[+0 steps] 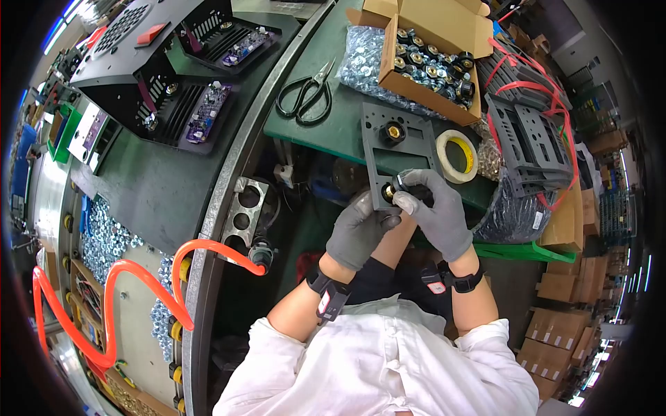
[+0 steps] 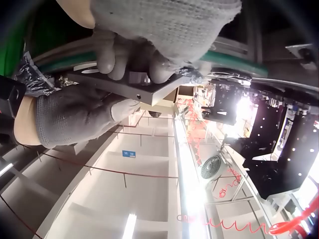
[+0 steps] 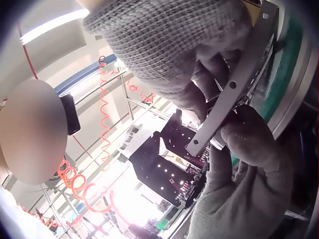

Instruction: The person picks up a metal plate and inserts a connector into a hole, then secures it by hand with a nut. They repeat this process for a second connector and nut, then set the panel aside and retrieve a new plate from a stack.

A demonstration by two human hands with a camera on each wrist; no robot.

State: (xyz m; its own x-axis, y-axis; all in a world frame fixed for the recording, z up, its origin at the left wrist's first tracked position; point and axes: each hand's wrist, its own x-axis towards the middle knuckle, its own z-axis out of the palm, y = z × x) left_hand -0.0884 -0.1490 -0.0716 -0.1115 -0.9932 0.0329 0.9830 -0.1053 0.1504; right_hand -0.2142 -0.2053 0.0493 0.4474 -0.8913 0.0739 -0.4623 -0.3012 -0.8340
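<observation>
A dark grey metal panel (image 1: pixel 409 159) with cut-outs is held up over the front edge of the green table. My left hand (image 1: pixel 354 236), in a grey glove, grips its lower edge, fingers on one side and thumb on the other in the right wrist view. At the panel's lower end, my gloved right hand (image 1: pixel 440 211) pinches a black round part with a brass-coloured centre (image 1: pixel 388 191). A similar black round part (image 1: pixel 393 133) sits higher on the panel. In the left wrist view the panel (image 2: pixel 134 92) lies between both hands, and the fingers hide part of it.
Black-handled scissors (image 1: pixel 305 97), a tape roll (image 1: pixel 456 157) and an open carton (image 1: pixel 430 90) of similar black parts lie on the table. Grey panels (image 1: pixel 531 142) are stacked at right. Left stands a conveyor with black housings (image 1: pixel 152 76); an orange coiled hose (image 1: pixel 111 312) crosses nearby.
</observation>
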